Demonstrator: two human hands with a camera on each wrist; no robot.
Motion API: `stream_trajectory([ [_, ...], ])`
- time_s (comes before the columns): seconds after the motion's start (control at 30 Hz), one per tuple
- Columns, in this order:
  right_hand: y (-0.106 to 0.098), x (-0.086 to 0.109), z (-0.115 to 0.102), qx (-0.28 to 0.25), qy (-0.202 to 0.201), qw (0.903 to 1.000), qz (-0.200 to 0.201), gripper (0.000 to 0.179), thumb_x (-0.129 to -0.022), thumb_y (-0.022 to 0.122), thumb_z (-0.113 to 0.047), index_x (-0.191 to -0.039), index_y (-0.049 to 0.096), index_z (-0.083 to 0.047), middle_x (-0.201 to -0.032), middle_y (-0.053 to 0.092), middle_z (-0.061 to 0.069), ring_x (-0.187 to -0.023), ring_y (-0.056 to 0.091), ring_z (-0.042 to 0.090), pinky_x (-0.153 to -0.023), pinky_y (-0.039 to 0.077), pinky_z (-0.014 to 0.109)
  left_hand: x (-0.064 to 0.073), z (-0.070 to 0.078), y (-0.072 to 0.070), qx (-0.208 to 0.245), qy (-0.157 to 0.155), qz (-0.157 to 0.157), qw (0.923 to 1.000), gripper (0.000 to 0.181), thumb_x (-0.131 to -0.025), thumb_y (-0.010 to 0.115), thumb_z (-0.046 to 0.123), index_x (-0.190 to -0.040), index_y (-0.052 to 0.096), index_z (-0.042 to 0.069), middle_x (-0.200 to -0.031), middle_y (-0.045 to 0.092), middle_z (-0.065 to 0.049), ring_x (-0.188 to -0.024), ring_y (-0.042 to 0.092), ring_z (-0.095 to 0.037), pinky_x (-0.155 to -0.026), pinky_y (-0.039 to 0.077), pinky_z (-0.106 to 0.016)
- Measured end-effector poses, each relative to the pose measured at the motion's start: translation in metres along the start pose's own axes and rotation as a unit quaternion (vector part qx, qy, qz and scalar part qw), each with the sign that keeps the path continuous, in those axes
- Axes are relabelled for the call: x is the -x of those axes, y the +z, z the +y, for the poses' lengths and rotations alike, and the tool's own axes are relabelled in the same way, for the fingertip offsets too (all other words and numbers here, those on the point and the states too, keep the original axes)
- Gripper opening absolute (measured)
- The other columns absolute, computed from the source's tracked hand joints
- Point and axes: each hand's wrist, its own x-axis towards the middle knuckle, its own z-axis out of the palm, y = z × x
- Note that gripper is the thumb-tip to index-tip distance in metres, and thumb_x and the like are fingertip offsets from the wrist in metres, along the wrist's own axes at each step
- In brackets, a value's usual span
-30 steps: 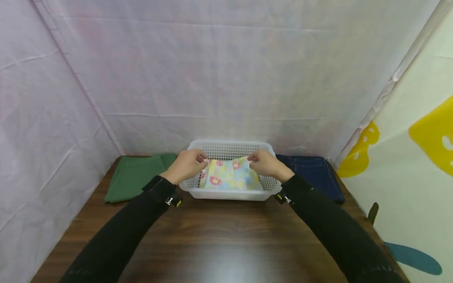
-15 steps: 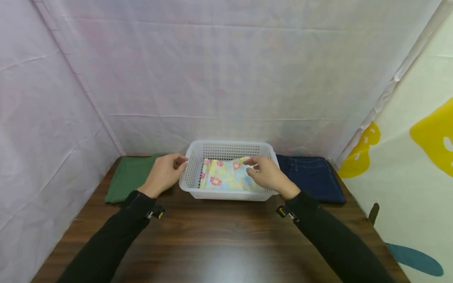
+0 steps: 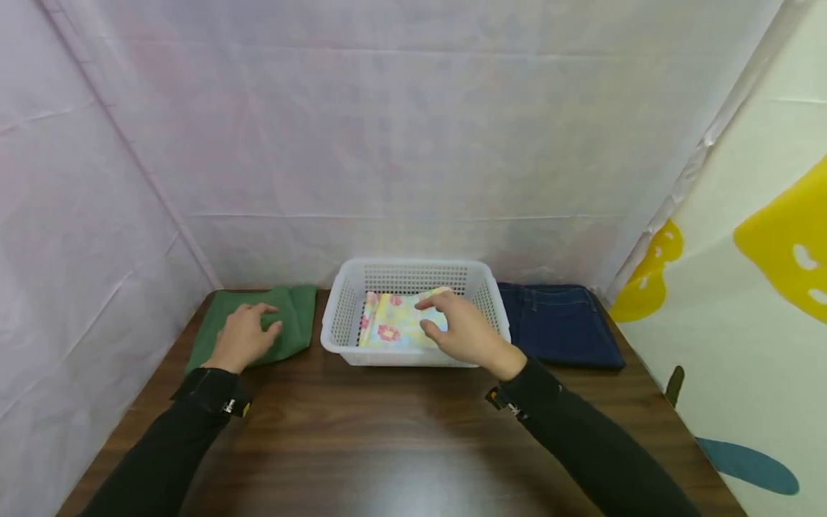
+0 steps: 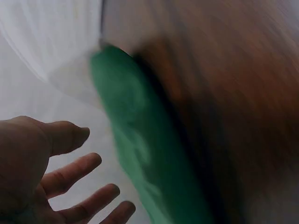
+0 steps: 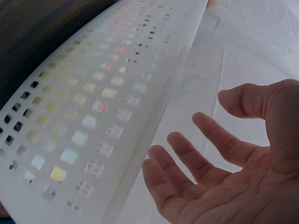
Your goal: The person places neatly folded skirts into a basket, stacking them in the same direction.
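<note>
A white perforated plastic basket (image 3: 413, 358) stands on the wooden table against the back cloth. Folded floral fabric (image 3: 395, 324), pale yellow and blue with pink flowers, lies in it. My right hand (image 3: 468, 332) hovers above the basket's right part, fingers apart and holding nothing. On the left lies a folded green garment (image 3: 293, 327). Over it is my left hand (image 3: 245, 336), its fingers spread and a gap between them and the cloth in the left wrist view. The basket's side wall (image 5: 88, 107) shows beside the right hand in the right wrist view.
Folded dark blue jeans (image 3: 562, 327) lie to the right of the basket. White cloth walls (image 3: 400, 143) enclose the back and left. A light panel with yellow shapes (image 3: 785, 230) closes the right. The brown table (image 3: 362, 438) extends toward me.
My left hand has moved left, from over the basket to over the green garment. My right hand has shifted slightly toward me and left, still above the basket. The floral fabric stays put.
</note>
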Motion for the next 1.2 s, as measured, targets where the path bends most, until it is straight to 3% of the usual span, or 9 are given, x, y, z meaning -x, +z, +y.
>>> stream_trajectory([
  [0.13, 0.008, -0.004, -0.006, -0.006, -0.006, 0.9999, -0.007, 0.040, -0.118, 0.071, -0.023, -0.153, 0.072, -0.004, -0.153, 0.075, 0.019, -0.143, 0.071, 0.042, -0.119, 0.060, 0.060, 0.003, -0.027, 0.000, -0.032, -0.027, -0.037, 0.9984, 0.056, -0.120, 0.064, 0.033, -0.166, 0.060, 0.003, -0.173, 0.040, -0.044, -0.150, 0.040, -0.076, -0.110, 0.040, -0.097],
  [0.3, 0.017, -0.008, -0.013, -0.011, -0.019, 0.9997, -0.014, 0.043, -0.118, 0.072, -0.027, -0.154, 0.071, -0.004, -0.154, 0.074, 0.018, -0.148, 0.069, 0.039, -0.123, 0.057, 0.060, 0.007, -0.045, 0.000, -0.063, -0.010, -0.068, 0.9956, 0.056, -0.118, 0.067, 0.037, -0.165, 0.064, 0.005, -0.173, 0.043, -0.043, -0.150, 0.039, -0.080, -0.108, 0.040, -0.100],
  [0.67, 0.035, -0.018, -0.027, -0.002, -0.061, 0.9979, -0.022, 0.046, -0.117, 0.073, -0.032, -0.155, 0.071, -0.006, -0.159, 0.070, 0.019, -0.154, 0.063, 0.039, -0.128, 0.055, 0.058, 0.019, -0.043, -0.007, -0.077, 0.019, -0.083, 0.9934, 0.050, -0.115, 0.074, 0.038, -0.156, 0.073, 0.010, -0.166, 0.051, -0.041, -0.144, 0.047, -0.078, -0.103, 0.043, -0.100],
  [0.9, 0.045, -0.023, -0.040, 0.005, -0.094, 0.9953, -0.022, 0.050, -0.114, 0.078, -0.034, -0.157, 0.071, -0.011, -0.162, 0.067, 0.015, -0.157, 0.062, 0.038, -0.130, 0.053, 0.055, 0.030, -0.038, -0.011, -0.080, 0.054, -0.072, 0.9928, 0.040, -0.110, 0.083, 0.037, -0.144, 0.082, 0.017, -0.158, 0.058, -0.039, -0.138, 0.054, -0.076, -0.100, 0.045, -0.099],
  [1.07, 0.059, -0.024, -0.051, 0.027, -0.152, 0.9875, -0.034, 0.052, -0.115, 0.077, -0.037, -0.159, 0.069, -0.011, -0.167, 0.064, 0.016, -0.156, 0.062, 0.033, -0.131, 0.053, 0.050, 0.042, -0.036, -0.016, -0.078, 0.060, -0.087, 0.9914, 0.032, -0.107, 0.087, 0.037, -0.135, 0.087, 0.022, -0.152, 0.062, -0.036, -0.136, 0.053, -0.076, -0.101, 0.042, -0.100],
  [1.2, 0.072, -0.025, -0.059, 0.042, -0.204, 0.9766, -0.054, 0.050, -0.117, 0.074, -0.035, -0.160, 0.067, -0.011, -0.172, 0.059, 0.017, -0.164, 0.056, 0.034, -0.138, 0.047, 0.048, 0.052, -0.036, -0.018, -0.055, 0.077, -0.101, 0.9904, 0.025, -0.103, 0.092, 0.032, -0.126, 0.090, 0.023, -0.142, 0.066, -0.033, -0.133, 0.056, -0.071, -0.102, 0.049, -0.091],
])
